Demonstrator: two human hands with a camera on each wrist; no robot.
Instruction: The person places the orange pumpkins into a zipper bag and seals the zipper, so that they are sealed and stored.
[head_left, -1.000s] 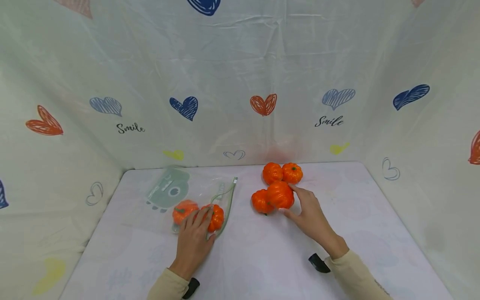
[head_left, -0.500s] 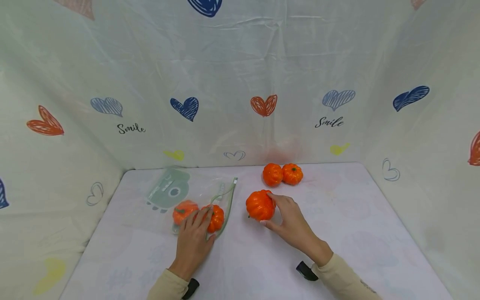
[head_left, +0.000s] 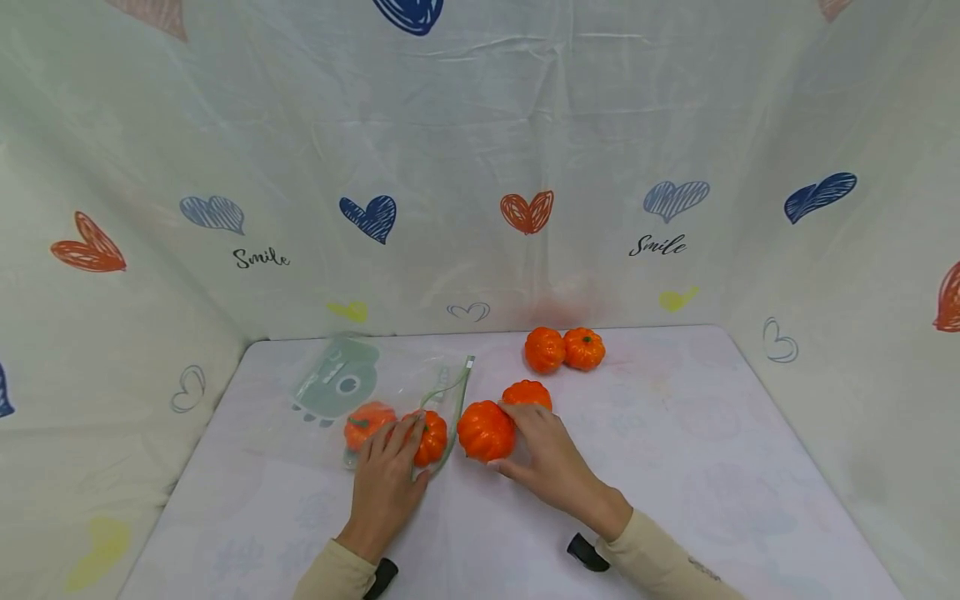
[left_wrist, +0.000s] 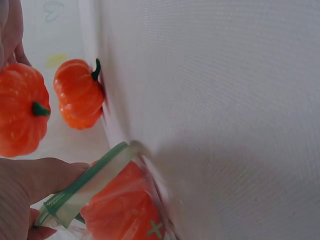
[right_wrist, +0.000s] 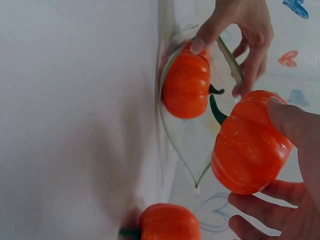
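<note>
My right hand point(head_left: 555, 467) holds a small orange pumpkin point(head_left: 486, 433) between thumb and fingers. In the right wrist view, its green stem point(right_wrist: 217, 110) points toward the open mouth of a clear zip bag point(head_left: 405, 367). The left hand point(head_left: 386, 487) grips the bag's mouth, with the thumb and fingers at its green zip edge point(left_wrist: 85, 182). One pumpkin point(head_left: 366, 423) lies deeper inside the bag. Another pumpkin point(right_wrist: 187, 85) sits just within the mouth, with the left thumb over its top. Behind the right hand's fingers stands one more pumpkin point(head_left: 528, 392), partly hidden.
Two pumpkins point(head_left: 564, 348) sit side by side at the table's back edge. A white cloth covers the table point(head_left: 720, 467). Hanging sheets point(head_left: 585, 142) with printed hearts enclose the back and both sides.
My right hand has carried its pumpkin leftward and nearer to me, from above the other pumpkin to beside the bag's mouth. The left hand and bag have stayed put.
</note>
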